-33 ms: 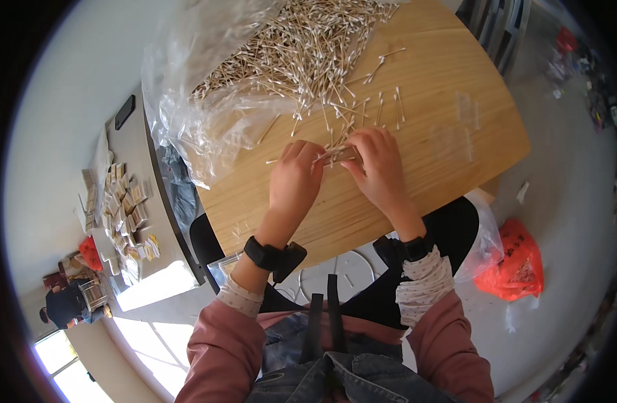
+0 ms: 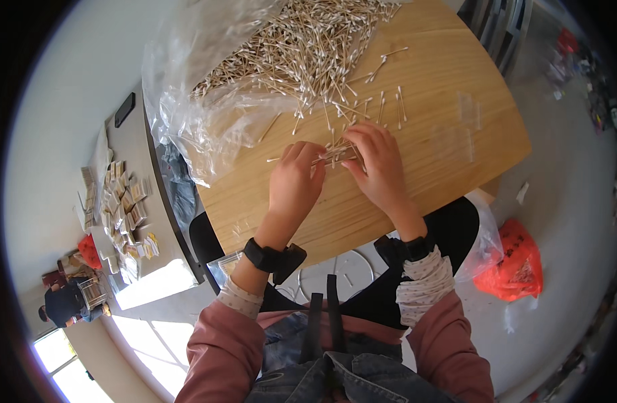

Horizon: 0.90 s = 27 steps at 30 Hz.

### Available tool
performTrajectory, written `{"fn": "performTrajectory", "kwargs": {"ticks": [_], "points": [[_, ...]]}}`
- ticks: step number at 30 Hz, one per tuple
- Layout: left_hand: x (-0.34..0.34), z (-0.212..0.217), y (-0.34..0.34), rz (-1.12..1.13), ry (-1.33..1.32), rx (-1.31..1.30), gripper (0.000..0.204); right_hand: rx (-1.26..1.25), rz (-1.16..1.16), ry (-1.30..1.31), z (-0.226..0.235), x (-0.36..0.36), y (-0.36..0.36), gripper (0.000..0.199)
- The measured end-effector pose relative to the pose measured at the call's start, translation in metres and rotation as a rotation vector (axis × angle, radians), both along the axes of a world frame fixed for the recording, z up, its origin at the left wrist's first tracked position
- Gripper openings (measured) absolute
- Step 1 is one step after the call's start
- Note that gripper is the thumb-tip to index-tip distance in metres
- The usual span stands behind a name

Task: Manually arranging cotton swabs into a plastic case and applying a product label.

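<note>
A small bunch of cotton swabs (image 2: 334,156) lies crosswise between my two hands, low over the wooden table (image 2: 443,74). My left hand (image 2: 296,176) is closed at the left end of the bunch, thumb and fingertips pinched together. From the right, my right hand (image 2: 379,161) curls its fingers over the other end, with the thumb below. The fingers partly hide the bunch. Just beyond my hands, loose swabs (image 2: 399,107) lie scattered. Farther off, a large heap of swabs (image 2: 308,50) spills from a clear plastic bag (image 2: 214,127).
Clear plastic pieces (image 2: 454,144) lie on the table's right side. To the left, a second table (image 2: 162,258) carries many small packs (image 2: 125,208) and a dark phone (image 2: 125,109). A red bag (image 2: 513,265) is on the floor at right. A person (image 2: 61,305) is far left.
My right fingers have shifted slightly over the swabs. My left hand is nearly unmoved, and the heap and bag look the same.
</note>
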<state>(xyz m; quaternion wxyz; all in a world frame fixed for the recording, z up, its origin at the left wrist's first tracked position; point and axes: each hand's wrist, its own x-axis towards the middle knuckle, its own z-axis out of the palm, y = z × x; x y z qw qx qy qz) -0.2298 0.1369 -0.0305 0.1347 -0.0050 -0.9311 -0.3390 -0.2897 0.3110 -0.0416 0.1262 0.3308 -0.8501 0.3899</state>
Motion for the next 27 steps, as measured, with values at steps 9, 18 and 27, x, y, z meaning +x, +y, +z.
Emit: {"fn": "performTrajectory", "kwargs": {"ticks": [9,18,27], "points": [[0.007,-0.007,0.003,-0.022,0.209,-0.044,0.023,0.143,0.209,-0.029,-0.01,-0.006,-0.001,0.039],[0.026,-0.017,-0.013,0.007,0.256,0.032,0.015,0.022,0.157,0.016,-0.012,-0.012,0.001,0.023],[0.06,-0.01,-0.04,0.065,0.199,0.01,0.012,-0.022,0.118,0.02,-0.011,-0.014,0.003,0.017]]}}
